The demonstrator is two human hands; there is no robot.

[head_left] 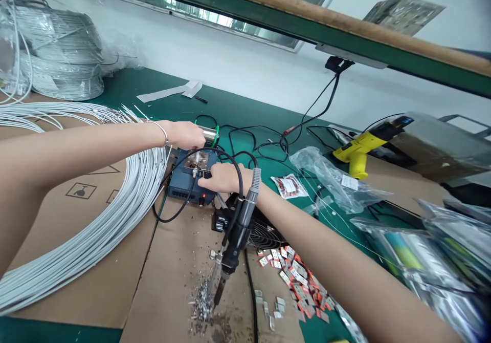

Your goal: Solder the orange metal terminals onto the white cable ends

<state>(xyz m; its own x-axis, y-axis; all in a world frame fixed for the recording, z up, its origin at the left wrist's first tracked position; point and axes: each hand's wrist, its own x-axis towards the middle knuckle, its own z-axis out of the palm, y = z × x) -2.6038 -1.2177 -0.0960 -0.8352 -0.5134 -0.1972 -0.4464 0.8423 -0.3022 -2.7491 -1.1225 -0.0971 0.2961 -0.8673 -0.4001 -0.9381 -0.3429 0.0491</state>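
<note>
Both of my hands are at the top of a dark blue soldering station box [190, 192], whose small red light is lit. My left hand [187, 134] reaches in from the left with curled fingers, beside a solder spool [209, 135] on a green-edged holder; what its fingertips hold is hard to make out. At the box's right side my right hand [226, 177] is closed, thumb pointing left, its grip partly hidden. In front of my right wrist stands a soldering iron [237, 238], tip down, over a heap of solder scraps [202, 302].
A bundle of white cables [141, 194] curves along the left. Loose small orange-and-white parts [303, 281] lie under my right forearm. A black fan guard [264, 236] stands behind the iron. On the right are a yellow heat gun [356, 151] and plastic bags [341, 179]. A shelf [268, 13] crosses above.
</note>
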